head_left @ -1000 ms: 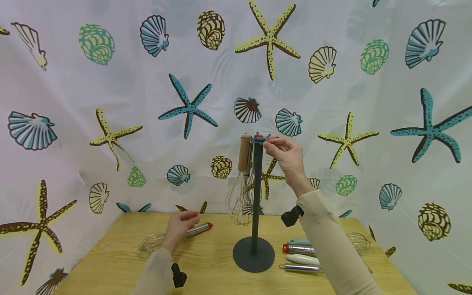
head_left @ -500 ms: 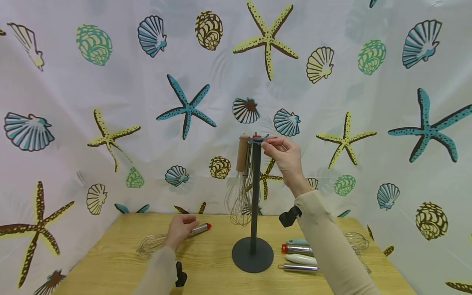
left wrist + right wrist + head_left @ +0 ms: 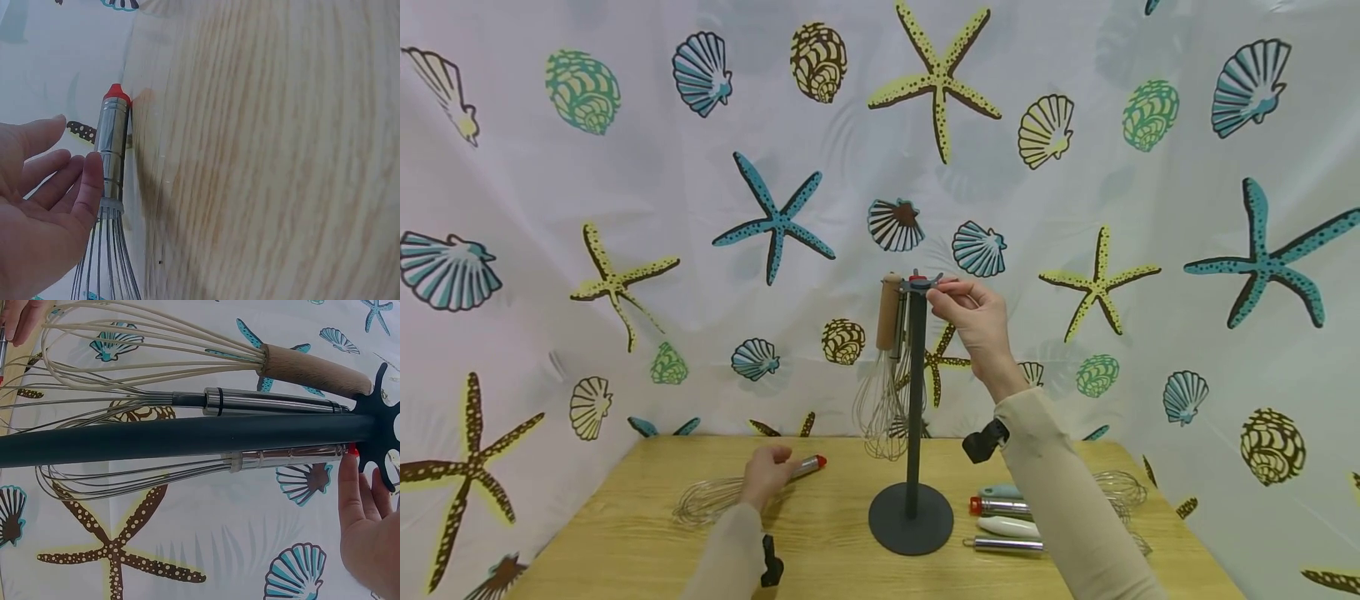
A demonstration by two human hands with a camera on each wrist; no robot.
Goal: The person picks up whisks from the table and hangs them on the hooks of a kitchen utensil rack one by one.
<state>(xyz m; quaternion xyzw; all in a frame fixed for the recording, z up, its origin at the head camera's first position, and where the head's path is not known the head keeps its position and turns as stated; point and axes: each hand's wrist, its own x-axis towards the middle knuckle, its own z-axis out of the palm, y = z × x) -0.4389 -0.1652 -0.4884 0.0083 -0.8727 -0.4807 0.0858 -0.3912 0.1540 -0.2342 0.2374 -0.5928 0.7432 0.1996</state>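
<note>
A whisk (image 3: pixel 808 467) with a ribbed steel handle and red tip lies on the table at left. My left hand (image 3: pixel 765 475) hovers over it, fingers loosely bent beside the handle (image 3: pixel 112 140), thumb apart. A dark upright stand (image 3: pixel 914 400) with a hooked top stands mid-table. At its top my right hand (image 3: pixel 973 321) pinches one hook between thumb and fingers. Several whisks hang there: a wooden-handled whisk (image 3: pixel 312 369), a plain steel whisk (image 3: pixel 275 401), and a red-tipped steel whisk (image 3: pixel 287 457), its end close to my right fingers.
Right of the stand's round base (image 3: pixel 912 533) lie a light blue handle (image 3: pixel 1000 492), a red-ended steel handle (image 3: pixel 1003 506), a white handle (image 3: pixel 1009 526) and a thin steel handle (image 3: pixel 1006 545). A shell-patterned curtain (image 3: pixel 850 125) surrounds the wooden table (image 3: pixel 842 575).
My left hand has moved slightly lower and closer to the lying whisk's handle. The right hand stays at the stand's top. The head view has shifted slightly.
</note>
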